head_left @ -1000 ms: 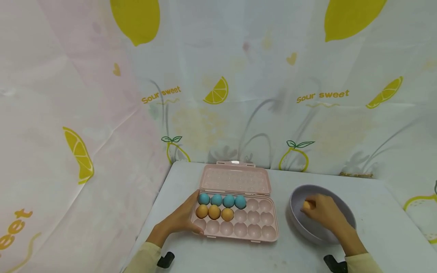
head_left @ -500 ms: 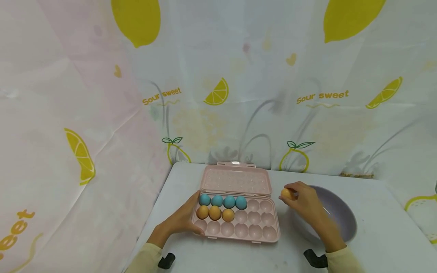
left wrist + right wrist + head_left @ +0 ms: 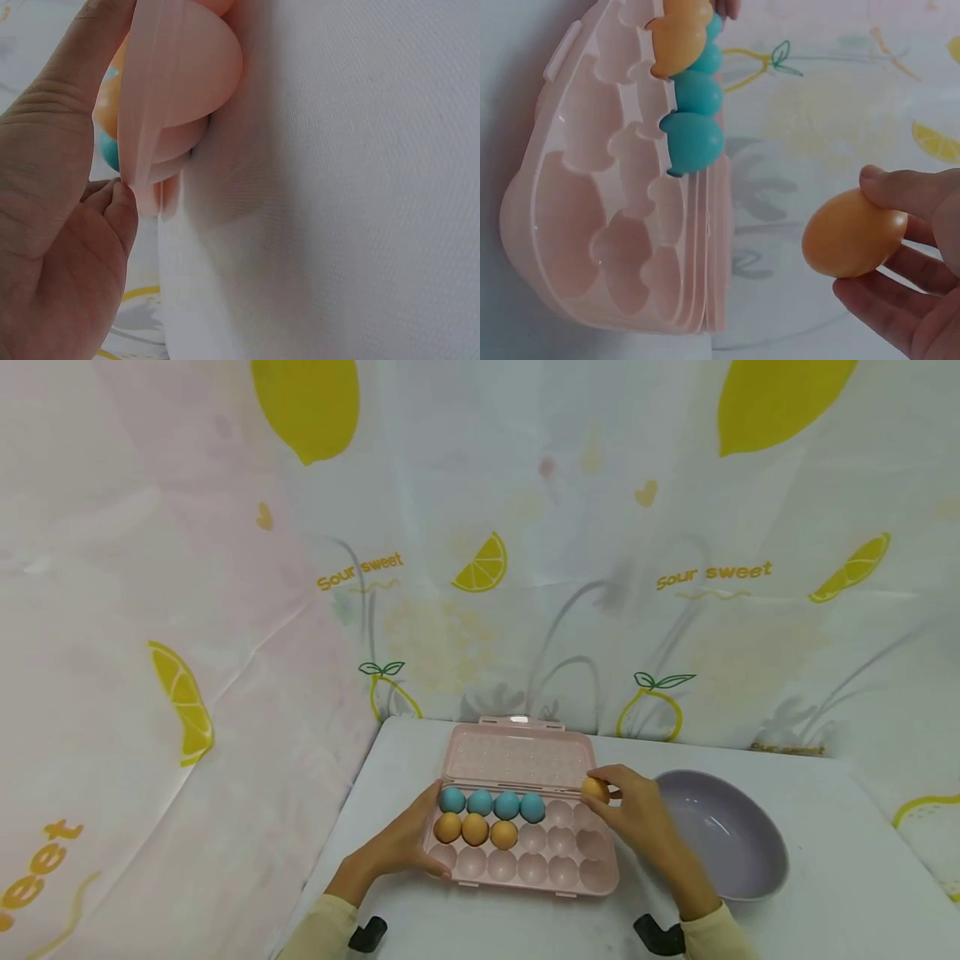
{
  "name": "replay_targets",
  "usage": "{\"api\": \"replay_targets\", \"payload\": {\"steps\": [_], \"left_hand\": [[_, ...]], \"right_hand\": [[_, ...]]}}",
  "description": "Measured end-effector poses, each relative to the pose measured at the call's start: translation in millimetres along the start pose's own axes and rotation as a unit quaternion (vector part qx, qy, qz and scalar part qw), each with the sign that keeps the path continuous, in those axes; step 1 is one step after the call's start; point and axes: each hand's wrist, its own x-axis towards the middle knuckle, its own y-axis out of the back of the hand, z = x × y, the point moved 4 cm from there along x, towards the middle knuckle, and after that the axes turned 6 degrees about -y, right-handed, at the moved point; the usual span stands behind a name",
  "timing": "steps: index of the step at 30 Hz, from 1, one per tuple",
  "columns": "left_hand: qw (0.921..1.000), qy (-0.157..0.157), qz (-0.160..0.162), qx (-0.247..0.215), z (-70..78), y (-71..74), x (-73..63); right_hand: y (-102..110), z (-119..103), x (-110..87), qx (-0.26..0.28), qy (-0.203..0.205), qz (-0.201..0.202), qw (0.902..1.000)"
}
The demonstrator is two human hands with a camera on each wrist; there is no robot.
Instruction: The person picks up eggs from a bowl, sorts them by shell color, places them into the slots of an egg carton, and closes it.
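My right hand (image 3: 636, 810) pinches an orange egg (image 3: 853, 232) between thumb and fingers, above the right end of a pink plastic egg box (image 3: 517, 893). The box lies open with its lid (image 3: 520, 756) folded back. Along its back row sit several blue eggs (image 3: 507, 805), and in the middle row are three orange eggs (image 3: 475, 829), all toward the left. The front row and the right-hand cups hold nothing. My left hand (image 3: 405, 837) grips the box's left end, thumb at the front corner and fingers at the back, as the left wrist view (image 3: 75, 195) also shows.
A grey-purple bowl (image 3: 723, 835) stands to the right of the egg box, partly behind my right forearm. The white table (image 3: 555, 935) meets a lemon-printed sheet (image 3: 517, 635) at its back and left. A dark wrist mount (image 3: 660, 935) sits at each sleeve.
My right hand has lifted the orange egg out of the bowl and carried it left, over the egg box's right end. The left hand has kept its grip on the box.
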Motion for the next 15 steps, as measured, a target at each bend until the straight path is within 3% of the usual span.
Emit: {"api": "replay_targets", "payload": {"steps": [10,15], "left_hand": [[1.0,-0.001,-0.003,0.003,1.0,-1.0,0.4],[1.0,-0.001,0.003,-0.003,1.9,0.4,0.3]], "right_hand": [[-30,-9,-4.4,0.072,-0.08,-0.058,0.9925],[-46,-12,-8.9,0.097,-0.074,-0.06,0.9907]]}}
